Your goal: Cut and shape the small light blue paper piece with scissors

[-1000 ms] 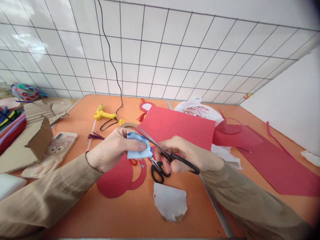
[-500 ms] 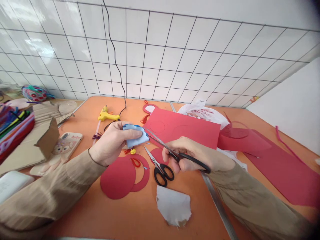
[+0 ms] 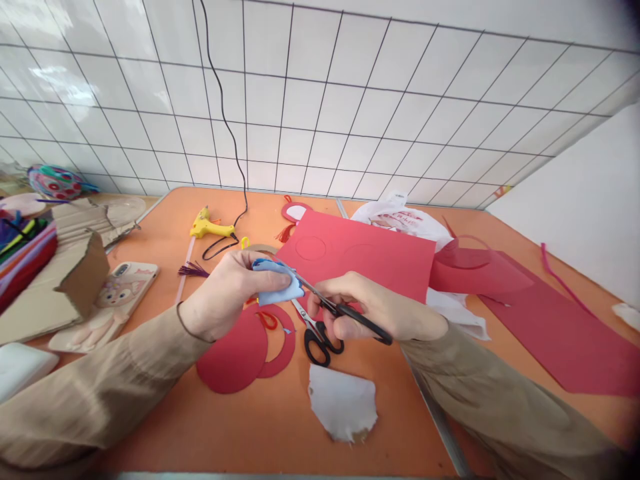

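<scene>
Between thumb and fingers, my left hand [image 3: 220,290] pinches a small light-blue piece [image 3: 275,283] with a darker blue edge, perhaps felt or paper. My right hand [image 3: 367,307] is closed on black-handled scissors [image 3: 345,312], whose blades reach to the far edge of the blue piece. On the table below lies a second pair of black-handled scissors [image 3: 320,343], partly hidden by my right hand. A red disc [image 3: 233,357] overlaps a red ring [image 3: 280,363] beneath my left hand, with a red cord loop [image 3: 269,321] on top.
A yellow glue gun [image 3: 210,225] with a black cord stands at the back left. Near my left sleeve are a phone [image 3: 127,287] and a cardboard box [image 3: 60,280]. Red sheets [image 3: 370,257] and a white plastic bag [image 3: 400,217] lie behind; a whitish scrap [image 3: 344,403] lies in front.
The scissors in my right hand have moved left and their blades now close in along the blue piece's upper edge. My left hand keeps its pinch, and the whole view has shifted slightly.
</scene>
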`<state>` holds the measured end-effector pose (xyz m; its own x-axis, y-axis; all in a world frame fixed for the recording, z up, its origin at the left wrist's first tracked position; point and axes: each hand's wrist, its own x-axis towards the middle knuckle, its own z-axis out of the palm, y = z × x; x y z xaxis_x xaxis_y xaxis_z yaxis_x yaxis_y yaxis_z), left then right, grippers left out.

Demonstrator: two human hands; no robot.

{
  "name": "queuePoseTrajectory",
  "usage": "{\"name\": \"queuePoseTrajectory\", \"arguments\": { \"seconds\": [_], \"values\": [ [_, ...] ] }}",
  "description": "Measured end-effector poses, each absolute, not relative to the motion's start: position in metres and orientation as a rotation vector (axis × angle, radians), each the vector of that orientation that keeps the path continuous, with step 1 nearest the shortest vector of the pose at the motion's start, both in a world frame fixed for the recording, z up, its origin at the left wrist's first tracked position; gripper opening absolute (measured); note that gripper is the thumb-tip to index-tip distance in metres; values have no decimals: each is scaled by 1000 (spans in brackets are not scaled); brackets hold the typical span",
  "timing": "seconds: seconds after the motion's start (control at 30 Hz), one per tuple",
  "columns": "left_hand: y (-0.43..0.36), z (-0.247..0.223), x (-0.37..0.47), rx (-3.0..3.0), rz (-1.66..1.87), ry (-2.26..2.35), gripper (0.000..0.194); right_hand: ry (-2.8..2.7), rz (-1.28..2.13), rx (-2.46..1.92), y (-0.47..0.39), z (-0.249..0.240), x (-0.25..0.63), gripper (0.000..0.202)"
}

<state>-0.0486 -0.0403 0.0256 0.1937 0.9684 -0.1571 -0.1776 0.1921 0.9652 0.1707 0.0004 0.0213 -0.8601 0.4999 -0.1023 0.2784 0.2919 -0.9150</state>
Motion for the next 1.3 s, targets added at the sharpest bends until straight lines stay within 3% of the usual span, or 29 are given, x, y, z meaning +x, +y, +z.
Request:
{"name": "queuePoseTrajectory", "arguments": {
  "seconds": [0.3, 0.53, 0.8, 1.3],
  "values": [
    [-44, 21, -46, 1057, 1030, 1038, 8, -2340, 1578, -643, 0, 19, 168, 54],
    [-43, 21, -45, 1042, 1013, 977, 7, -2326, 1699, -621, 0, 18, 169, 60],
    [-46, 25, -43, 1015, 960, 1020, 4, -2355, 1584, -625, -1, 19, 167, 51],
    [-47, 25, -42, 967, 961, 960, 6, -2417, 1504, -672, 0, 19, 169, 53]
  ]
}}
